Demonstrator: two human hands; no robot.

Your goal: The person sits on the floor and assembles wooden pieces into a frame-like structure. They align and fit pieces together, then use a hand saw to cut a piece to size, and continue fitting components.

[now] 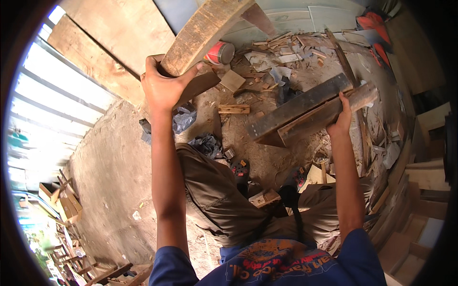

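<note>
At the top of the head view my left hand [162, 88] is wrapped round the near end of a thick, worn wooden block [202, 38], which slopes up to the right and runs out of view. A darker brown wooden surface [202, 86] shows just below that hand; whether it belongs to the block I cannot tell. To the right, my right hand [340, 119] grips a long dark wooden piece [305, 107] by its right part, thumb on top. It looks like two boards side by side with a narrow gap, tilted up to the right. The fingers underneath are hidden.
Wood scraps [286, 55] and shavings litter the dirt floor. A red can [220, 52] lies beyond my left hand, with black plastic [206, 144] near my knee. A long pole [344, 59] stretches along the right side. Wooden boards [429, 171] stand at far right.
</note>
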